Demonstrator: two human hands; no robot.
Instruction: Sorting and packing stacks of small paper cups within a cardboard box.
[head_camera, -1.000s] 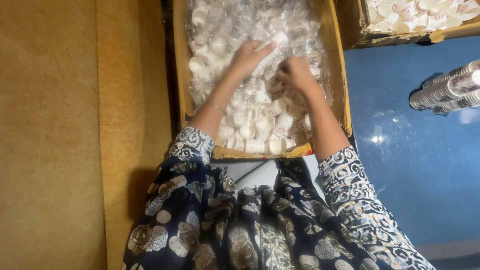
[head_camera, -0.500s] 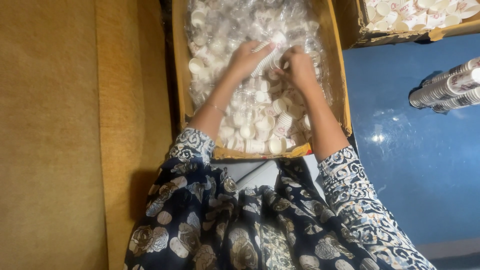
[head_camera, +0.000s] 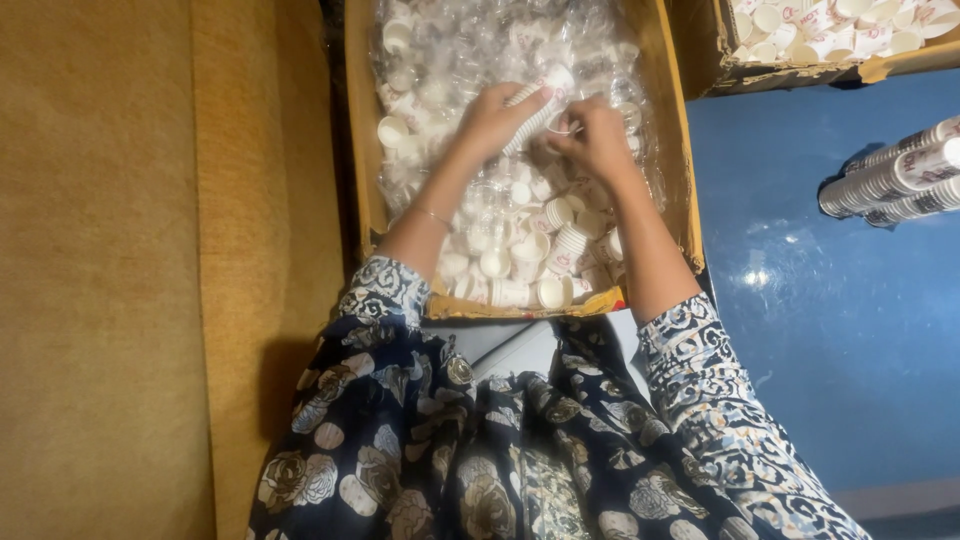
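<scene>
Gripping a stack of small white cups (head_camera: 533, 112), left hand (head_camera: 490, 120) closed around it, right hand (head_camera: 595, 135) fingers pinching stack end, above cardboard box (head_camera: 362, 150) filled with loose white cups (head_camera: 530, 260), second box (head_camera: 800, 70) likewise holding cups.

Floor on the right is glossy blue (head_camera: 830, 330), with a bright specular glare spot on it, so a light source overhead. Left side: tan, matte, fabric-like surface (head_camera: 100, 270), with a raised strip of the same tan (head_camera: 265, 200) running vertically next to it. Dark gap between that strip and the middle of the frame. Paler band (head_camera: 900, 497) at bottom right edge of the blue floor. No walls or windows in view. Lighting even and warm.
</scene>
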